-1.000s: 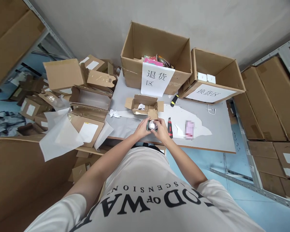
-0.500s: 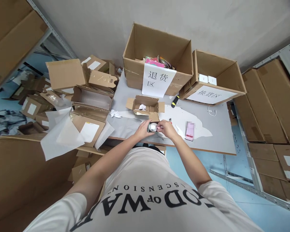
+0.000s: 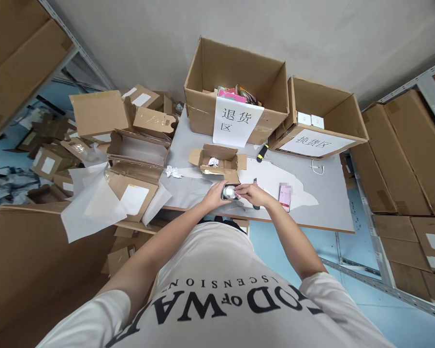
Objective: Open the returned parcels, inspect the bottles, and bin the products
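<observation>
Fingers of your left hand are clamped around the left side of a small box with a round silver thing inside. You have it over the near edge of the table; whether it touches the top, you cannot tell. Your right hand reaches in from the right, fingertips bunched at the silver thing's right edge; whether they pinch it is too small to tell. A knife lies partly hidden under that hand, and a phone sits farther right. Just beyond your hands stands an open carton with crumpled paper in it.
</observation>
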`<state>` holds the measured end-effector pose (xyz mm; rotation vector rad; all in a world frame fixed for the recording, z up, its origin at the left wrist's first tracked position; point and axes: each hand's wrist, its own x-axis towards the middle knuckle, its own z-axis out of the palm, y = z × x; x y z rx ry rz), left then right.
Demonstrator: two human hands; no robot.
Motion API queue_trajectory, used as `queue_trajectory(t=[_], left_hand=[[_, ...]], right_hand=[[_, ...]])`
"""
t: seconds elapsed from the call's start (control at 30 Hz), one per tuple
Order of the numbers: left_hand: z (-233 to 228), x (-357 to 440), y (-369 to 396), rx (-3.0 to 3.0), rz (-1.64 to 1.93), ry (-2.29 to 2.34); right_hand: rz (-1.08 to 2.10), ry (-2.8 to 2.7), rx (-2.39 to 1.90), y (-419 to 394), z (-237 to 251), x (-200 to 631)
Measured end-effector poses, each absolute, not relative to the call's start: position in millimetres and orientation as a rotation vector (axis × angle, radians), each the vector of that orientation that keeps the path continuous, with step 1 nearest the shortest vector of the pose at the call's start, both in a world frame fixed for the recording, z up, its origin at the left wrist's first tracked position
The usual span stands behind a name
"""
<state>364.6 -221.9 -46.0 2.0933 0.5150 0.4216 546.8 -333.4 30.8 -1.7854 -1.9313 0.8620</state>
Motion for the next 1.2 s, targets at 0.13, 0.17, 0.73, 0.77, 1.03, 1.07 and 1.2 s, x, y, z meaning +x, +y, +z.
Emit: queue_trajectory(t=[0.13, 0.17, 0.73, 0.77, 1.03, 1.07, 1.2], left_hand=[[-47, 365, -222, 2.093, 0.409, 0.514], [-47, 365, -222, 2.096, 0.402, 0.513], [-43, 375, -231, 2.138, 0.344, 0.533], [-43, 376, -231, 2.117, 0.347, 0.547], [-49, 380, -226, 1.995, 0.361, 0.508], [-50, 380, -226, 1.98, 0.375, 0.514], [-53, 378, -224, 1.898, 0.409, 0.509]], right_hand=[[0.814, -1.877, -1.836, -329, 28, 543], [0.795, -1.887, -1.874, -327, 28, 541], [0.626, -2.479, -2.435, -312, 35, 509], [0.65, -2.45, -2.468, -312, 34, 510], [0.814, -2.039, -2.352, -325, 31, 532], [0.824, -1.993, -2.263, -330, 30, 534], [0.741, -1.674, -2.048, -349, 20, 540]])
